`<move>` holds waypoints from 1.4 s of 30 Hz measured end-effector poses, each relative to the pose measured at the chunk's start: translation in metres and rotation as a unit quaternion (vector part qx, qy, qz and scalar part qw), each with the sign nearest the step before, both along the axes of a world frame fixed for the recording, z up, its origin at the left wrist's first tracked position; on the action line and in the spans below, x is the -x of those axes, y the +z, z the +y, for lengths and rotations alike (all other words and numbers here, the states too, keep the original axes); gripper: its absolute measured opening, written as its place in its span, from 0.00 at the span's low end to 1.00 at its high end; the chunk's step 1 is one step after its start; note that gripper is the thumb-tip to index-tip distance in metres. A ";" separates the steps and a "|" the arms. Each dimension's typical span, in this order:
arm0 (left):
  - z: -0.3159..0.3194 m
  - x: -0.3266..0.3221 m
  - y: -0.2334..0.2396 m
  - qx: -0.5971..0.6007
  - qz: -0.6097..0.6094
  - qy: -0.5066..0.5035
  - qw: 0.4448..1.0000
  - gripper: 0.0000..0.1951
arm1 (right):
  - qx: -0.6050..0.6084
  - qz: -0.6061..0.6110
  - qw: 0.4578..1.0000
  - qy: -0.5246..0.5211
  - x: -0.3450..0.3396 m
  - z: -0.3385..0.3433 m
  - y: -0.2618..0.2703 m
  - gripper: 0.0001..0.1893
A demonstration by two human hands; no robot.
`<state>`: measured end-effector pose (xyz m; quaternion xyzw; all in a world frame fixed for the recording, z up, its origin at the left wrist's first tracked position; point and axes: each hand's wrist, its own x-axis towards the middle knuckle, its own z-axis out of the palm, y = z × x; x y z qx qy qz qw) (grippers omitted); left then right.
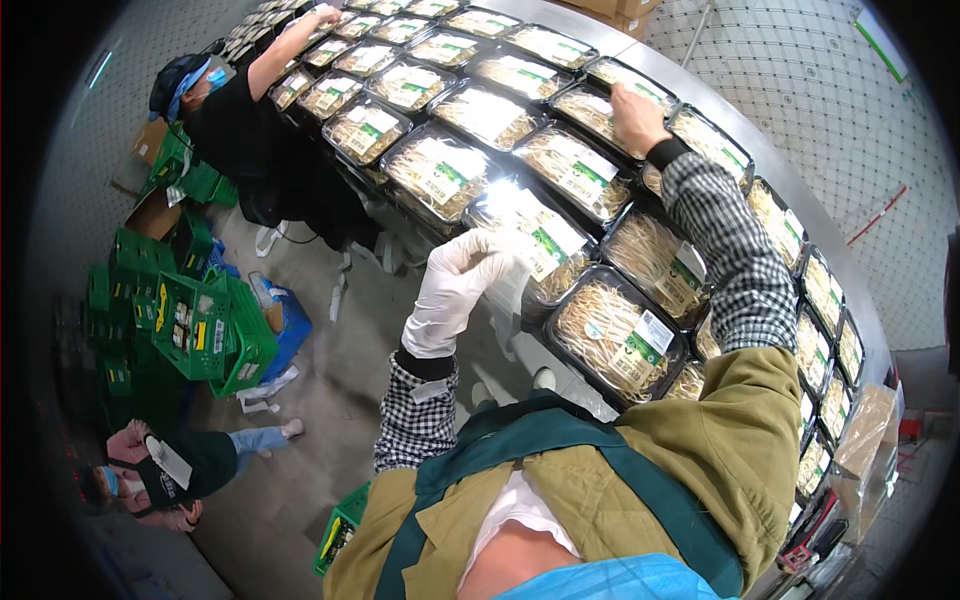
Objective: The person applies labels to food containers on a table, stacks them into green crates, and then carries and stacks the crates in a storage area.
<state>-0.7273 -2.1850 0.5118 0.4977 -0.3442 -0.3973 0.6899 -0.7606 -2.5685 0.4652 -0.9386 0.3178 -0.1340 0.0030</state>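
My left hand (454,289), in a white glove, pinches a translucent label strip (507,300) beside the near edge of the packs. Part of the strip hangs down over the table edge. My bare right hand (639,120) reaches across to the far rows, its fingertips on or just over a black plastic tray of bean sprouts (589,111); whether it grips anything is hidden. Closest to my body lies a film-covered bean sprout pack (611,334) with a green and white label. Another bean sprout pack (551,244), under glare, sits just beyond my left hand.
Many similar packs cover the steel table (750,120). A co-worker in black (262,150) reaches over its far left end. Green crates (191,326) and a blue crate (289,322) stand on the floor at left. Another person (191,465) stands at lower left.
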 end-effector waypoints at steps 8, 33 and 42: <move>-0.036 -0.006 -0.024 -0.044 -0.076 0.148 0.985 0.11 | -0.558 -0.039 0.772 0.301 0.060 0.176 0.073 0.10; 0.013 0.037 -0.037 -0.030 -0.089 0.079 0.992 0.07 | -0.437 -0.118 0.858 0.241 0.058 0.104 0.055 0.22; -0.011 0.088 -0.011 -0.113 -0.038 -0.025 0.992 0.09 | -0.425 -0.200 0.877 0.101 0.172 0.142 0.051 0.13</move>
